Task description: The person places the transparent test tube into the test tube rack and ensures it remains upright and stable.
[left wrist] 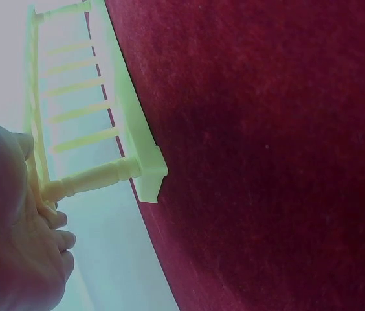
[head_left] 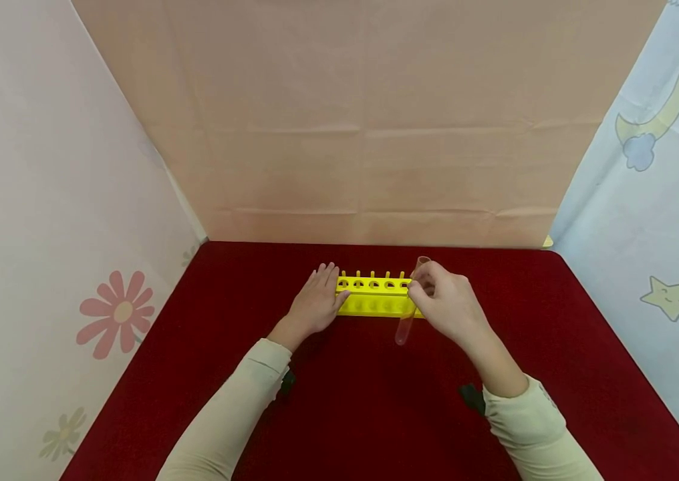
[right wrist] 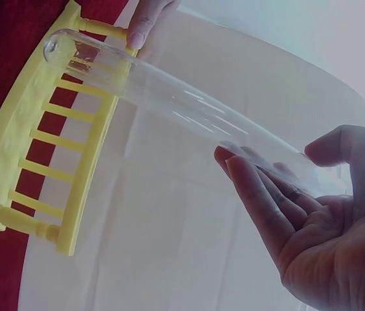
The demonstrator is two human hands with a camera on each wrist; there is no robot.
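Note:
A yellow test tube rack stands upright on the red cloth, with a row of round holes on top and pegs along its back. My left hand holds the rack's left end, its thumb at the front edge of the top plate. Between its thumb and fingers my right hand pinches a clear glass test tube near the mouth. The tube is tilted, its rounded end lower and in front of the rack's right part. In the left wrist view the rack's end post shows beside the left hand.
A dark red cloth covers the table. Behind it rises a plain tan backdrop. Patterned pale sheets hang at both sides, with a pink flower at left and a yellow star at right.

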